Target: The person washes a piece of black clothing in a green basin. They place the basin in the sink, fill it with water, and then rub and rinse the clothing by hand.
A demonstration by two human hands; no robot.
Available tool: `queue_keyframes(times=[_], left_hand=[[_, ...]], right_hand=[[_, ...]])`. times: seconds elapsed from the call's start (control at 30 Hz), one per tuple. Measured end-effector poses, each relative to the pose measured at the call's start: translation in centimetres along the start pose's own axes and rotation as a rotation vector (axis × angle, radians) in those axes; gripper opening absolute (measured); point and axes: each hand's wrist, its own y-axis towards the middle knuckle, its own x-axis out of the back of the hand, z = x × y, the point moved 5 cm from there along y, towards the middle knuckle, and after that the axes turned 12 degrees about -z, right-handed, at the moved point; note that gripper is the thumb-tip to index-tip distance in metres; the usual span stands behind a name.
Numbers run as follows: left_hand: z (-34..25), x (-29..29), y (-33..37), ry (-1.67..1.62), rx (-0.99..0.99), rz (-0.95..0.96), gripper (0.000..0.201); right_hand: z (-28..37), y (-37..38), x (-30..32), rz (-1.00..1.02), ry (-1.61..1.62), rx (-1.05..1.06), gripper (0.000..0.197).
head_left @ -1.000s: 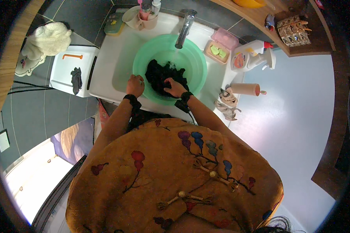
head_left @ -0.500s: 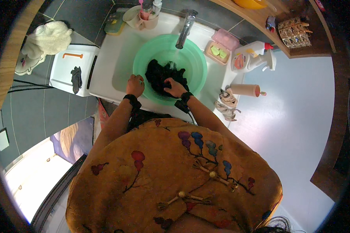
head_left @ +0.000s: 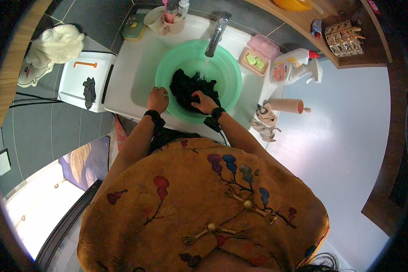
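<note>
A round green plastic basin (head_left: pixel 231 75) sits in the white sink under the chrome tap (head_left: pixel 217 34), from which a thin stream of water runs. Wet, bunched black cloth (head_left: pixel 184 89) lies in it; its exact kind cannot be made out. My left hand (head_left: pixel 157 99) is closed on the basin's near left rim. Inside the basin, my right hand (head_left: pixel 205 102) grips the near right part of the cloth with curled fingers, some of them hidden. Both wrists wear black bands.
On the sink's right stand a pink soap box (head_left: pixel 254 61) with green soap, a white spray bottle (head_left: pixel 294 66), a pink cup (head_left: pixel 286 105) and crumpled beige cloths (head_left: pixel 265 120). Cups (head_left: pixel 173 26) stand back left. A wooden shelf (head_left: pixel 276 12) overhangs the far right.
</note>
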Motion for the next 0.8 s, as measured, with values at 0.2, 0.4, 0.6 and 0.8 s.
queue_keyframes(times=[0.2, 0.4, 0.6, 0.8], left_hand=[[1.0, -1.2, -0.2, 0.019, -0.058, -0.021, 0.013], [0.3, -0.4, -0.1, 0.01, -0.011, 0.005, 0.013], [0.6, -1.0, 0.2, 0.019, -0.006, 0.017, 0.012], [1.9, -2.8, 0.2, 0.05, -0.139, -0.071, 0.01]], right_hand=[[0.1, 0.0, 0.0, 0.03, -0.005, -0.044, 0.043], [-0.3, 0.1, -0.2, 0.007, 0.006, -0.001, 0.043], [-0.6, 0.2, -0.2, -0.013, 0.004, -0.003, 0.042], [2.0, -1.1, 2.0, -0.042, -0.018, 0.127, 0.038]])
